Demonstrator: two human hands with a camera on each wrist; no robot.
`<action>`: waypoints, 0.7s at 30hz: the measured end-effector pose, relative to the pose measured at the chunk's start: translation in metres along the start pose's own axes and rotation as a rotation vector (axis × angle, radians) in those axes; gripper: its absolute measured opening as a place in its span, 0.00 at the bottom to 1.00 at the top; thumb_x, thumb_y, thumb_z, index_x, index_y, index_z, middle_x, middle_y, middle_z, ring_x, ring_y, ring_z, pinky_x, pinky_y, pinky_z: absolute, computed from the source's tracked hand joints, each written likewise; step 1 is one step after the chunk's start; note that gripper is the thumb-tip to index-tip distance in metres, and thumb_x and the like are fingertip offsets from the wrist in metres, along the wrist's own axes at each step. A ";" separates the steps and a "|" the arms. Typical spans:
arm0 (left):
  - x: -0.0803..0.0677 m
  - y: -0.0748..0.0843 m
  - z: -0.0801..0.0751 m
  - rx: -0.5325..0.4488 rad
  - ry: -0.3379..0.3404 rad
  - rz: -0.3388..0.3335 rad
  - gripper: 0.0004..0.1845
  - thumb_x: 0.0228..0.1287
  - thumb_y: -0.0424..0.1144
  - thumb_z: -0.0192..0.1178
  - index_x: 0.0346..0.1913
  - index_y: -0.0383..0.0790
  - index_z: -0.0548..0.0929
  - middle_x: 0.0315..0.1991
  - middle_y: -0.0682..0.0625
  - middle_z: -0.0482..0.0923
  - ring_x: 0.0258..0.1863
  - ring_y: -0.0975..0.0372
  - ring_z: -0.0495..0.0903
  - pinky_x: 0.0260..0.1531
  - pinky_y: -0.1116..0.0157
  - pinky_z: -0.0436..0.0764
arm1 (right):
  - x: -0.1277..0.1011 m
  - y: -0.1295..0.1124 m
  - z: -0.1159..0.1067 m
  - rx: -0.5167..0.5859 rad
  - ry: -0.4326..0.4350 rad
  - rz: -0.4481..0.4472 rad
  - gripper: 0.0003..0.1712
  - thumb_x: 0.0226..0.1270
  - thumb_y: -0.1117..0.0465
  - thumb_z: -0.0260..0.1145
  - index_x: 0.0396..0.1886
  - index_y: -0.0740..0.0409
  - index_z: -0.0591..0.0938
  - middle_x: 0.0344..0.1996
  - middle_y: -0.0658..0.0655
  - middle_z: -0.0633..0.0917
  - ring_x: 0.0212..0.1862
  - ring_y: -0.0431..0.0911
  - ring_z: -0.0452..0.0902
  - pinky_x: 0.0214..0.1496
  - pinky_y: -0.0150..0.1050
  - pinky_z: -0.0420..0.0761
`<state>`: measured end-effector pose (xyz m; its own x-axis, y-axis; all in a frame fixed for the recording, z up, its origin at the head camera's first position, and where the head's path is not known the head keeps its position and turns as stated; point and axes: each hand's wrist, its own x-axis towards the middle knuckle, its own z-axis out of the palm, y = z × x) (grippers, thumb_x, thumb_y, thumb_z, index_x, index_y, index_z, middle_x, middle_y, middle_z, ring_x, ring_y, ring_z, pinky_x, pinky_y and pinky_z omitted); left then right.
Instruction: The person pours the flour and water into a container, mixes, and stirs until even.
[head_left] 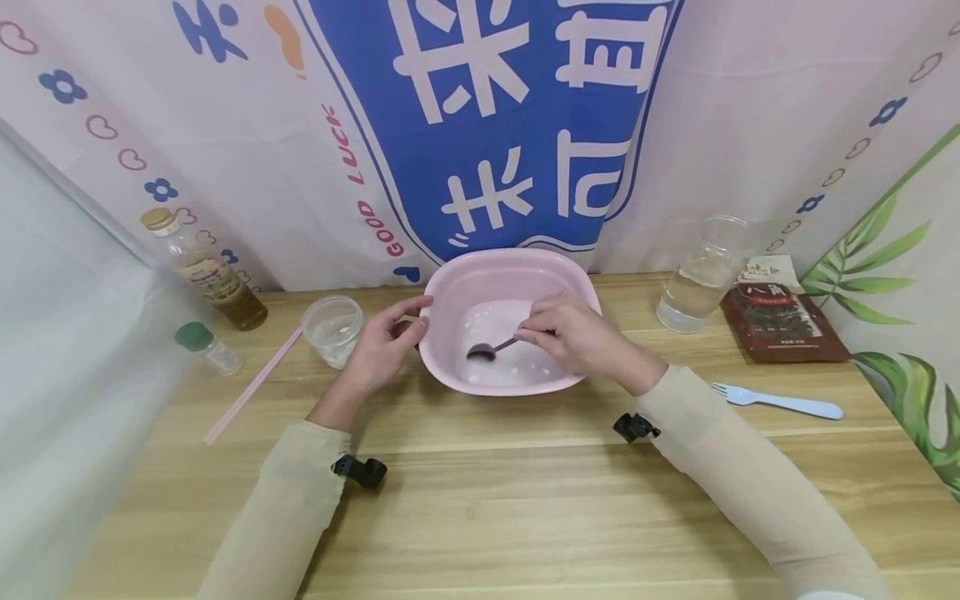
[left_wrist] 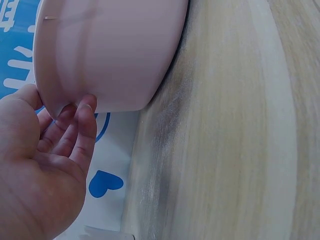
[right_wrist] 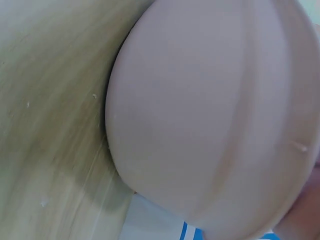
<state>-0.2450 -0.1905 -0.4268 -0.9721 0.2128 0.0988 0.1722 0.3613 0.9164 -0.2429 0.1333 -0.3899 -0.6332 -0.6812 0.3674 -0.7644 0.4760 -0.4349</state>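
A pink plastic basin [head_left: 577, 283] stands at the middle of the wooden table with a little milky liquid in its bottom. My left hand [head_left: 390, 337] grips its left rim, thumb on top and fingers curled under the lip; the left wrist view shows the left hand [left_wrist: 60, 107] against the basin's outer wall [left_wrist: 110, 50]. My right hand [head_left: 570, 333] reaches over the basin's near right side and pinches the handle of a dark spoon [head_left: 486, 351], whose bowl rests in the liquid. In the right wrist view the basin's wall [right_wrist: 210, 115] fills the frame and hides the spoon.
Left of the basin are a clear plastic cup [head_left: 332, 329], a pink straw [head_left: 251, 385], a small green-capped bottle [head_left: 206, 346] and an oil bottle [head_left: 206, 275]. On the right stand a glass jar of water [head_left: 701, 279], a brown packet [head_left: 783, 321] and a pale blue fork [head_left: 776, 402].
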 end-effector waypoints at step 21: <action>0.000 -0.001 0.001 0.010 0.003 0.004 0.23 0.83 0.37 0.57 0.74 0.35 0.78 0.60 0.33 0.79 0.37 0.64 0.86 0.42 0.62 0.90 | -0.010 0.015 -0.020 -0.279 0.071 0.250 0.10 0.78 0.62 0.70 0.41 0.63 0.94 0.35 0.60 0.91 0.41 0.56 0.84 0.48 0.49 0.73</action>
<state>-0.2451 -0.1902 -0.4276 -0.9719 0.2112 0.1043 0.1782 0.3698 0.9118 -0.2503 0.1586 -0.3834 -0.8038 -0.4890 0.3388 -0.5826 0.7624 -0.2818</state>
